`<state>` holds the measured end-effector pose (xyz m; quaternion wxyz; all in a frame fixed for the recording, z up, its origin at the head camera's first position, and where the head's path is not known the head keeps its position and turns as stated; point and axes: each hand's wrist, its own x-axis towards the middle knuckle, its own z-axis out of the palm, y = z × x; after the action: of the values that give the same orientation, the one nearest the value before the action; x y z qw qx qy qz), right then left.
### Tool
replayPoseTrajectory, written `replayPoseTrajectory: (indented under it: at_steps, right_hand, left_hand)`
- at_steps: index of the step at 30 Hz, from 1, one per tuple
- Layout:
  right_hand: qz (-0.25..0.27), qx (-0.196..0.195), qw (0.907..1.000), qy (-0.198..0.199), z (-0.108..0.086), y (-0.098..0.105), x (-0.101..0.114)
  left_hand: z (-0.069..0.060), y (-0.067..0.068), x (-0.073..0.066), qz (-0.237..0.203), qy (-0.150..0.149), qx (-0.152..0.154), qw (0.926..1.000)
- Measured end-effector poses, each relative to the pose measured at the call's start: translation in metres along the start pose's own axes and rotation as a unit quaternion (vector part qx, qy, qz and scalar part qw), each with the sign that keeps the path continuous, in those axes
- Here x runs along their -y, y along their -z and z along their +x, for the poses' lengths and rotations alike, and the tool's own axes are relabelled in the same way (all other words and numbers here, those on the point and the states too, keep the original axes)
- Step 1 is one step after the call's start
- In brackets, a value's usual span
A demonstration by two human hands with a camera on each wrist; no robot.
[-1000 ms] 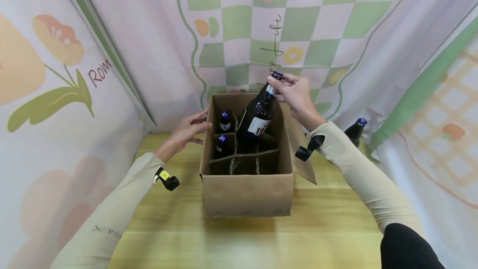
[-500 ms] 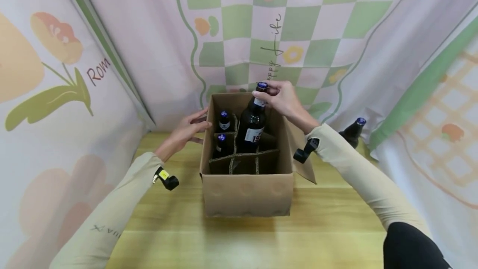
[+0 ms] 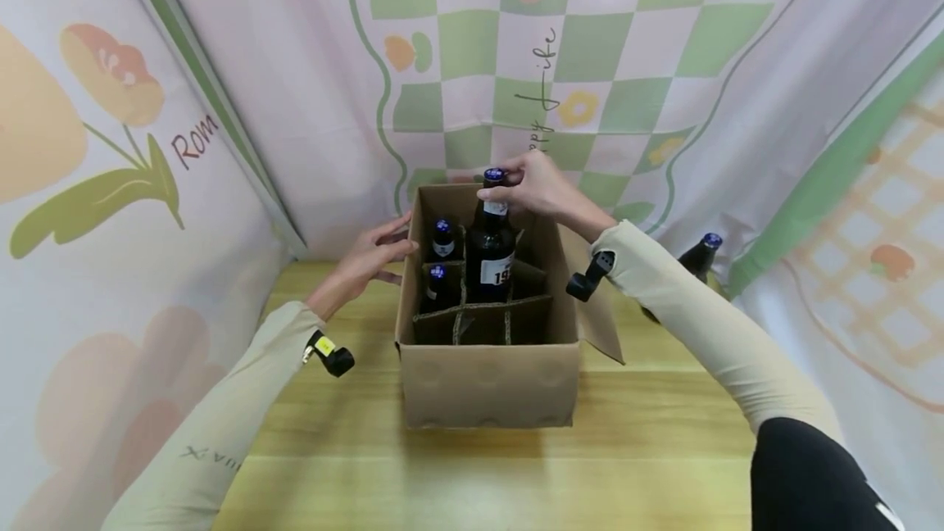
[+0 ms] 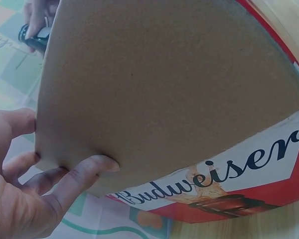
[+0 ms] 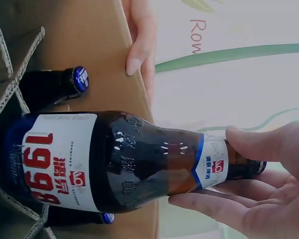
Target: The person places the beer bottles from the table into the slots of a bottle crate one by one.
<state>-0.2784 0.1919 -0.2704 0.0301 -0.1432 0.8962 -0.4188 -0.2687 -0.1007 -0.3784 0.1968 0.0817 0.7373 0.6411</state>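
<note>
My left fingers [image 4: 84, 174], spread, touch the box [image 3: 490, 388]. My right fingers [image 5: 209, 204] pinch a bottle [image 5: 139, 154], its hidden base seemingly inside!

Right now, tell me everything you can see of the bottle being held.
The bottle looks like dark brown glass, with raised lettering on its shoulder, a blue cap, a white neck label edged in blue, and a white body label printed with a red 1998. It is nearly upright, its lower part among the cardboard dividers in the middle column of the open box. The right grip pinches its neck. Whether its base touches bottom is hidden.
</note>
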Motion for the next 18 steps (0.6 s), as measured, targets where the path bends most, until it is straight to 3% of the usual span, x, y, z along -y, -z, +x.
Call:
replayPoseTrajectory:
  at_steps: [6, 10, 18]
  right_hand:
    - [0.073, 0.007, 0.9953, -0.063, 0.004, -0.003, 0.004]
    - [0.103, 0.019, 0.9914, -0.078, 0.005, -0.007, 0.004]
    - [0.035, 0.072, 0.9928, -0.089, 0.005, -0.015, -0.011]
  left_hand:
    - [-0.001, 0.0, -0.002, 0.001, 0.002, 0.001, 1.0]
    - [-0.001, 0.001, -0.003, 0.001, 0.0, 0.0, 1.0]
    - [-0.001, 0.003, -0.001, 0.001, 0.003, 0.003, 1.0]
